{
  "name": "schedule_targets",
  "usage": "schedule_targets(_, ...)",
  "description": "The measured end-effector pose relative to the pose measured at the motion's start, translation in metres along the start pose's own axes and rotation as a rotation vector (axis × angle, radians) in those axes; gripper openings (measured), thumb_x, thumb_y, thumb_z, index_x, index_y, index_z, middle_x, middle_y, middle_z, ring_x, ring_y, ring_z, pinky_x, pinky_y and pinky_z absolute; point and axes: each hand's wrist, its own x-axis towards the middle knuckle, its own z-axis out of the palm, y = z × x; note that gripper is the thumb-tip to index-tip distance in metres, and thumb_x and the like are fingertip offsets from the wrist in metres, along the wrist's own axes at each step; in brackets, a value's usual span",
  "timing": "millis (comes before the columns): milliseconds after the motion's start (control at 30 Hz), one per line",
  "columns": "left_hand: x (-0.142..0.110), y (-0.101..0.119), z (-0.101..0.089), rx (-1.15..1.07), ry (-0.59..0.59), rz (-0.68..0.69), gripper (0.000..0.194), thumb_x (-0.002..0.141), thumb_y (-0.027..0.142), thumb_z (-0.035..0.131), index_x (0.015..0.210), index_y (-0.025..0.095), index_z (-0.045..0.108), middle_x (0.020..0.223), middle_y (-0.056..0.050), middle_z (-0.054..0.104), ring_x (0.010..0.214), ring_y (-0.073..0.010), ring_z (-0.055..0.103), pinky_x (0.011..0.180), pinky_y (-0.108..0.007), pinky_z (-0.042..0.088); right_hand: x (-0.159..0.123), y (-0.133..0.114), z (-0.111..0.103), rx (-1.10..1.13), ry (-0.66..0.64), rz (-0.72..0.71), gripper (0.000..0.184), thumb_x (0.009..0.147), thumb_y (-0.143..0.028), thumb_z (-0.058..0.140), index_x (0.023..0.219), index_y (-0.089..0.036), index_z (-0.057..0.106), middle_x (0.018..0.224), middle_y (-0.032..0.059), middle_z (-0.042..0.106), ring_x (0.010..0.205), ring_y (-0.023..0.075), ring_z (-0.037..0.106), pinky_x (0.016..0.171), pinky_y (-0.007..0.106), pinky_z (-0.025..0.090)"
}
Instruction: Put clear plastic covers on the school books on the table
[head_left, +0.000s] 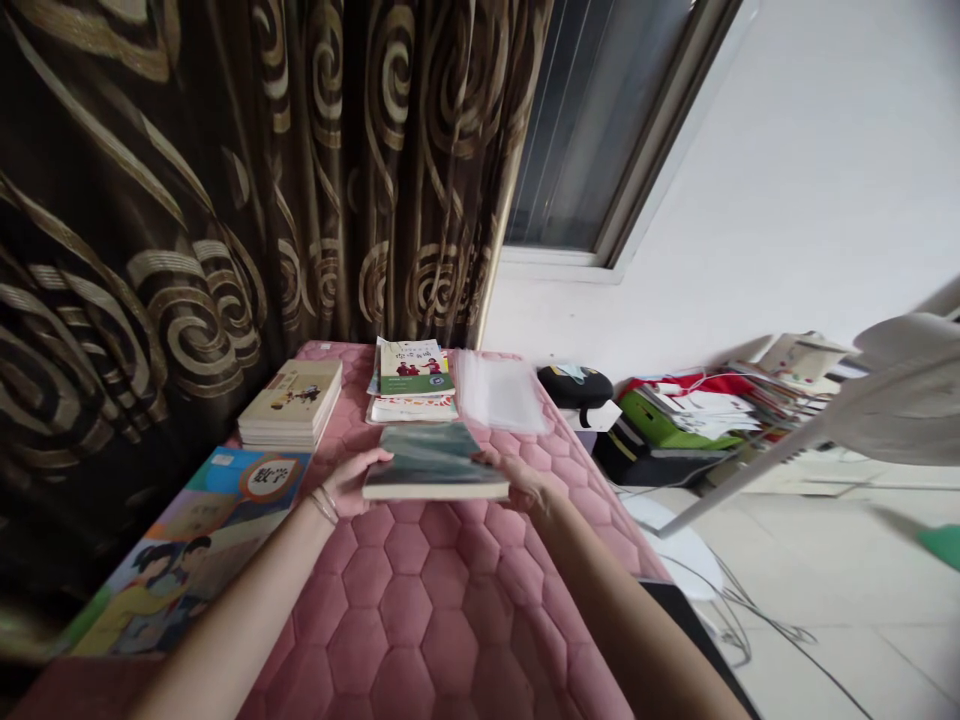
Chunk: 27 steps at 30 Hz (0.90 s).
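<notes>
- My left hand (pixel 352 485) grips the left edge of a dark teal book (pixel 433 455), thumb lying over the cover, the other fingers mostly hidden; closed down to the book's thickness.
- My right hand (pixel 521 482) has the opposite edge the same way, thumb on top, fingers wrapped round the side; also closed on the book, nothing else in it.
- Teal book: between my two hands, cover up, lying roughly flat, pale edge towards me. Cover blurred, can't read it. Can't tell if its underside touches the pink quilted cover (pixel 405 590) below.
- Thin bracelet (pixel 325 505) on my left wrist.
- Left of my left hand, near the curtain (pixel 247 200): neat stack of cream books (pixel 289 400), picture on the top one.
- Nearer me, beside that stack: big colourful textbook (pixel 217 520), face up, partly behind my left forearm.
- Beyond the teal book: small pile of booklets (pixel 414 372), green-and-white one on top.
- Just right of that pile: clear plastic sleeves (pixel 504 392), blurry.
- Far right corner of the pink surface: black case (pixel 574 386) near the edge.
- Off to the right, beyond the bed edge: green bag (pixel 675 415) with papers, white fan (pixel 892 400), cables (pixel 739 605) on the pale floor (pixel 825 660).
- Window (pixel 592 120) behind, right of the curtain.
</notes>
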Motion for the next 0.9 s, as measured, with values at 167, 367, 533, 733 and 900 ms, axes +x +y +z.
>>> schedule_targets(167, 0.011, -0.027, -0.013, 0.108, 0.082, -0.046, 0.015, 0.074, 0.022, 0.068, 0.085, 0.012, 0.065, 0.068, -0.009, 0.073, 0.064, -0.0228, 0.071, 0.064, -0.032, 0.057, 0.000, 0.038, -0.008, -0.084, -0.038, 0.125, 0.015, 0.067, -0.018, 0.074, 0.075, -0.015, 0.063, 0.068, 0.0047, 0.068, 0.060, 0.0153, 0.066, 0.056, 0.025, 0.056)
schedule_targets(367, 0.007, -0.035, -0.011, 0.143, 0.106, 0.125, 0.037, 0.060, 0.010, 0.080, 0.092, 0.015, 0.062, 0.077, -0.007, 0.074, 0.074, -0.0221, 0.072, 0.070, -0.032, 0.056, 0.005, 0.047, -0.020, -0.216, -0.096, 0.038, 0.032, 0.061, -0.029, 0.081, 0.085, -0.012, 0.067, 0.079, 0.0049, 0.070, 0.068, 0.0146, 0.067, 0.062, 0.025, 0.055)
schedule_targets(533, -0.017, -0.001, 0.024, 0.203, 0.077, 0.513, 0.046, 0.061, 0.021, 0.084, 0.102, 0.016, 0.065, 0.104, -0.008, 0.072, 0.104, -0.0225, 0.064, 0.091, -0.031, 0.049, -0.024, -0.002, -0.004, -0.464, -0.085, -0.392, 0.019, 0.065, -0.028, 0.080, 0.073, -0.018, 0.067, 0.069, -0.0005, 0.066, 0.068, 0.0160, 0.061, 0.061, 0.026, 0.051)
schedule_targets(733, -0.022, 0.023, 0.039, 0.389, 0.022, 0.846, 0.049, 0.067, 0.033, 0.080, 0.110, 0.015, 0.065, 0.117, -0.007, 0.068, 0.115, -0.0231, 0.057, 0.104, -0.032, 0.039, -0.033, -0.028, 0.012, -0.628, -0.033, -0.676, 0.008, 0.068, -0.022, 0.073, 0.074, -0.022, 0.068, 0.070, -0.0008, 0.066, 0.074, 0.0191, 0.059, 0.068, 0.028, 0.050)
schedule_targets(900, -0.013, 0.007, 0.027, 0.406, 0.077, 0.751, 0.048, 0.061, 0.030, 0.083, 0.103, 0.014, 0.067, 0.107, -0.009, 0.071, 0.110, -0.0255, 0.059, 0.099, -0.033, 0.043, -0.019, 0.001, 0.003, -0.634, -0.047, -0.595, 0.014, 0.068, -0.030, 0.074, 0.077, -0.022, 0.067, 0.075, 0.0005, 0.066, 0.076, 0.0203, 0.060, 0.072, 0.031, 0.052)
